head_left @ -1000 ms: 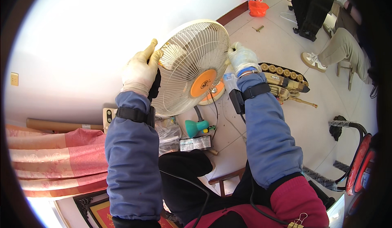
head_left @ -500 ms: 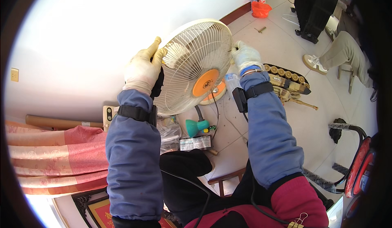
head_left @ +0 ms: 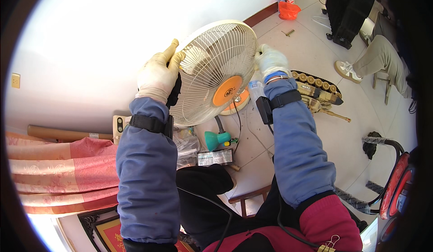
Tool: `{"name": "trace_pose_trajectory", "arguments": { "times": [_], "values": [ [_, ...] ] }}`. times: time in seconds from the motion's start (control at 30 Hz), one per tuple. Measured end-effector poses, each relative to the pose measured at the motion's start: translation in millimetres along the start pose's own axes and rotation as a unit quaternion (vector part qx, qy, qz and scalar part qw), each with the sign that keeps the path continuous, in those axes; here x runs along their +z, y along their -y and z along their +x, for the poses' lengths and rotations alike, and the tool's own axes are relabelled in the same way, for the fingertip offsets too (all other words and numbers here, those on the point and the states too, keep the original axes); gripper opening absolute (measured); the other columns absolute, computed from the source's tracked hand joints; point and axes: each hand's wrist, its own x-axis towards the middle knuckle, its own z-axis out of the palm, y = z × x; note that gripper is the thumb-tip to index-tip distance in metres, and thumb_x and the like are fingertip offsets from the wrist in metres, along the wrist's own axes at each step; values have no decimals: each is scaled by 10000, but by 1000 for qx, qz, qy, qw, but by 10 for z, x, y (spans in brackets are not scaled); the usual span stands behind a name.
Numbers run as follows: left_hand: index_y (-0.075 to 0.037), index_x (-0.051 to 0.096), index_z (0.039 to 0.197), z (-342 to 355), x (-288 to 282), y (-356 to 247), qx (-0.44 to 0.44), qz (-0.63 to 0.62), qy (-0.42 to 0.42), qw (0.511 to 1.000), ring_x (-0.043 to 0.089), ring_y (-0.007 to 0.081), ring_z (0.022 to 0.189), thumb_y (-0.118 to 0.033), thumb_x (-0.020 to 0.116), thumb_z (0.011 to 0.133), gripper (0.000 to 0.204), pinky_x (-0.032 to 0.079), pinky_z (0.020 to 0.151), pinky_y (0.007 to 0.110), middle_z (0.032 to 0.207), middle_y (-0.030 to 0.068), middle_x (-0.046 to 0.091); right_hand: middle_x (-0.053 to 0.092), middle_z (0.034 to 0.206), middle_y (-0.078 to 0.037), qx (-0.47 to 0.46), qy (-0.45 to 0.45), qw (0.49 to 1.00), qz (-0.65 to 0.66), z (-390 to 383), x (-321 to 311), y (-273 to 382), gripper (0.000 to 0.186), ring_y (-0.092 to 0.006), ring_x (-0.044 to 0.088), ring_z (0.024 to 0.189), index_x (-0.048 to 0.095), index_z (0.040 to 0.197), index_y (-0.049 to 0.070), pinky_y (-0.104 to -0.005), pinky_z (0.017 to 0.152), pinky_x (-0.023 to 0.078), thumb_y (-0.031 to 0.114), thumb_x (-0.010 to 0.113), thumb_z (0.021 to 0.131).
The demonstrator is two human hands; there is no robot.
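Note:
An electric fan (head_left: 218,56) with a cream wire guard and an orange centre leans tilted in front of me. Its round orange base (head_left: 243,99) shows partly behind the guard. My left hand (head_left: 158,75), in a pale glove, grips the guard's rim at the left, the thumb over the wires. On the opposite side, my right hand (head_left: 272,61), gloved too, has its fingers closed at the rim; the fingertips are partly hidden. A dark cord (head_left: 238,121) runs down beside the base.
Below the fan lie a green lamp head (head_left: 215,140), a printed box (head_left: 215,158) and plastic bags (head_left: 186,146). A toy tank (head_left: 318,92) stands at right. Farther off are a black heater (head_left: 347,13), a seated person's leg (head_left: 378,56) and a red bag (head_left: 289,11).
Almost nothing differs. My right hand has turned slightly at the rim, and the left keeps its hold on the guard.

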Motion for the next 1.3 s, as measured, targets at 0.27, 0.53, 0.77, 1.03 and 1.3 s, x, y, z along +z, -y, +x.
{"name": "trace_pose_trajectory", "arguments": {
  "times": [0.27, 0.53, 0.77, 1.03, 1.3],
  "values": [
    [-335, 573, 1438, -6, 13, 27, -1, -4, -3, 1000, 666, 248, 1108, -568, 505, 1011, 491, 509, 971, 372, 1156, 69, 712, 734, 1083, -145, 24, 19, 999, 17, 32, 40, -3, 290, -347, 689, 1037, 724, 1116, 166, -447, 914, 534, 371, 617, 942],
    [-313, 576, 1439, -6, 27, 28, 4, -25, -16, 1000, 672, 262, 1093, -559, 517, 1009, 498, 512, 960, 381, 1124, 86, 720, 770, 843, -100, 97, 101, 981, 135, 102, -64, -126, 265, -219, 712, 659, 661, 1163, 100, -355, 642, 553, 270, 573, 979],
    [-286, 583, 1436, -12, 33, 35, 12, -32, -26, 999, 676, 267, 1093, -528, 531, 1015, 489, 513, 964, 376, 1135, 101, 724, 779, 811, -81, 124, 118, 949, 264, 21, -3, -222, 231, -150, 658, 525, 634, 1134, 57, -319, 516, 506, 233, 558, 1006],
    [-287, 580, 1439, 15, 24, 20, 0, -45, -23, 999, 657, 288, 1168, -519, 538, 1017, 484, 496, 1017, 377, 1229, 132, 704, 772, 838, -127, 133, 138, 923, 334, -20, 176, -215, 254, -162, 658, 532, 607, 1184, 11, -300, 508, 520, 198, 565, 1018],
    [-281, 594, 1426, 26, 45, 25, -13, -61, -23, 998, 647, 284, 1203, -502, 561, 1013, 470, 490, 1033, 379, 1257, 137, 697, 766, 837, -150, 163, 147, 884, 413, 1, 183, -253, 278, -167, 651, 502, 592, 1239, -16, -267, 446, 515, 157, 573, 1022]
  ]
}}
